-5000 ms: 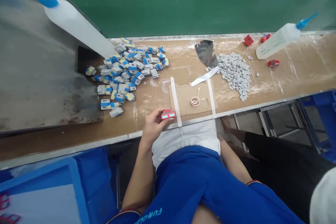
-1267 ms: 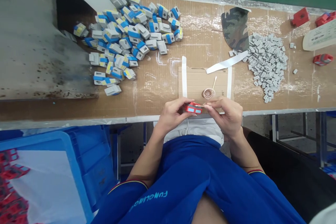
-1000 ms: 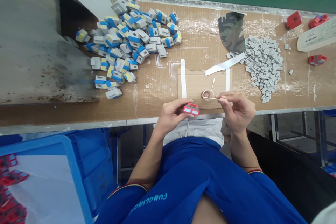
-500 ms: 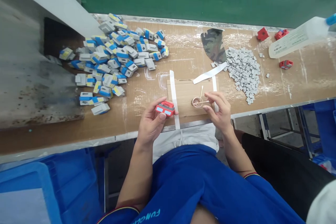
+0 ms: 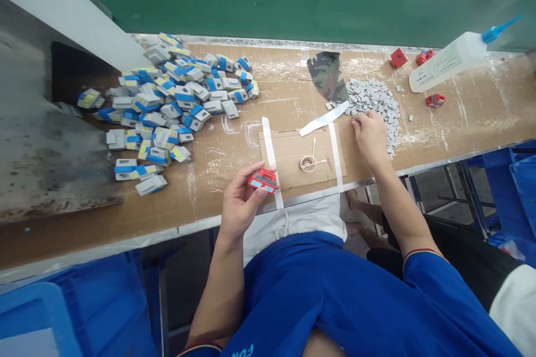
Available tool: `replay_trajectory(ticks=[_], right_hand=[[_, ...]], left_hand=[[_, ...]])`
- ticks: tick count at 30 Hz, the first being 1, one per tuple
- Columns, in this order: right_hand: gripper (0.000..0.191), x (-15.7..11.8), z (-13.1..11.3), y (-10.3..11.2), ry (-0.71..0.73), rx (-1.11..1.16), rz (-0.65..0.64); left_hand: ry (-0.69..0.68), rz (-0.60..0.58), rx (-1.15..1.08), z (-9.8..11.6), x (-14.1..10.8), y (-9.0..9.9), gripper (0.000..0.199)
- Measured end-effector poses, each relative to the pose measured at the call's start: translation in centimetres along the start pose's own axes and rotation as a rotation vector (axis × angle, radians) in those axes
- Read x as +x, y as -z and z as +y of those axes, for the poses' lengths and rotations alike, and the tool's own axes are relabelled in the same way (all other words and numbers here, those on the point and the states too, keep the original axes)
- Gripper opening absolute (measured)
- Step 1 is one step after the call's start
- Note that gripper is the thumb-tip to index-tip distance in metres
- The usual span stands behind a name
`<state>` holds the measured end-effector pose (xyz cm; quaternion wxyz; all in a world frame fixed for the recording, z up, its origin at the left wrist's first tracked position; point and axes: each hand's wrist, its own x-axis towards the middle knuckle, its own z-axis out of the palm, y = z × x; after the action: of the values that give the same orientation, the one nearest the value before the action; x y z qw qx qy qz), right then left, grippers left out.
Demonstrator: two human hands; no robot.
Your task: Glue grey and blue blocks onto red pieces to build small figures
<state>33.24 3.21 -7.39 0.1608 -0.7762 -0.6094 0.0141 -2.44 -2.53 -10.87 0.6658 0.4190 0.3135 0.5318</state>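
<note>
Between the thumb and fingers of my left hand (image 5: 242, 201) is a red toy vehicle piece (image 5: 263, 179) with grey and light blue parts, held over the left edge of a cardboard sheet. My right hand (image 5: 372, 136) reaches down to the near left side of a pile of small grey tiles (image 5: 372, 97), its fingertips pinched together. Whatever lies between those fingertips is too small to make out. On the cardboard sheet (image 5: 293, 145) stands a small round cup (image 5: 307, 164) with two cotton swabs (image 5: 314, 148) resting in it.
Many grey, blue and yellow toy bodies (image 5: 184, 93) are heaped at the left. A camouflage cloth scrap (image 5: 328, 75) and white strip (image 5: 324, 119) lie behind the sheet. A bottle with a blue nozzle (image 5: 450, 61) and red pieces (image 5: 436, 100) are at the right. Another person's leg (image 5: 448, 268) shows there.
My right hand has left the swab by the cup and moved right to the grey tile pile. The swab now rests in the cup. My left hand keeps the red piece, slightly turned.
</note>
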Motion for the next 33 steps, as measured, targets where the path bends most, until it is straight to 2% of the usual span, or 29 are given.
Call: replay_trajectory(ticks=[4,8,14,17,20,21,23,28,30,33], right_hand=[[0.023,-0.9,0.2,0.4,0.119,0.007,0.04],[0.024,-2.5,0.3,0.4,0.185,0.168,0.103],[0.02,-5.0,-0.3,0.1,0.114,0.41,0.195],[0.021,-7.1,-1.2,0.9,0.058,0.535,0.245],[0.016,-10.1,-3.3,2.4,-0.008,0.733,0.27],[0.02,-11.3,-4.2,2.9,-0.022,0.798,0.256],[0.023,-13.5,-6.4,3.6,-0.034,0.91,0.15],[0.004,-16.6,-11.5,3.1,0.018,1.134,-0.241],[0.004,-16.6,-12.8,2.5,0.039,1.168,-0.276],[0.004,-16.1,-13.6,2.0,0.023,1.126,-0.188]], left_hand=[[0.001,-0.006,0.053,-0.1,-0.3,0.2,0.043],[0.014,-0.017,0.058,-0.1,-0.3,0.1,0.044],[0.056,-0.053,0.06,0.1,-0.5,0.2,0.048],[0.075,-0.114,0.027,0.3,-0.7,0.2,0.047],[0.101,-0.142,0.001,0.6,-0.7,0.1,0.049],[0.115,-0.149,0.002,0.6,-0.6,0.0,0.052],[0.139,-0.166,0.012,0.8,-0.5,-0.1,0.056],[0.162,-0.212,0.07,1.2,-0.6,-0.2,0.047],[0.164,-0.231,0.089,1.2,-0.7,-0.1,0.047],[0.169,-0.253,0.089,1.1,-0.8,0.0,0.047]])
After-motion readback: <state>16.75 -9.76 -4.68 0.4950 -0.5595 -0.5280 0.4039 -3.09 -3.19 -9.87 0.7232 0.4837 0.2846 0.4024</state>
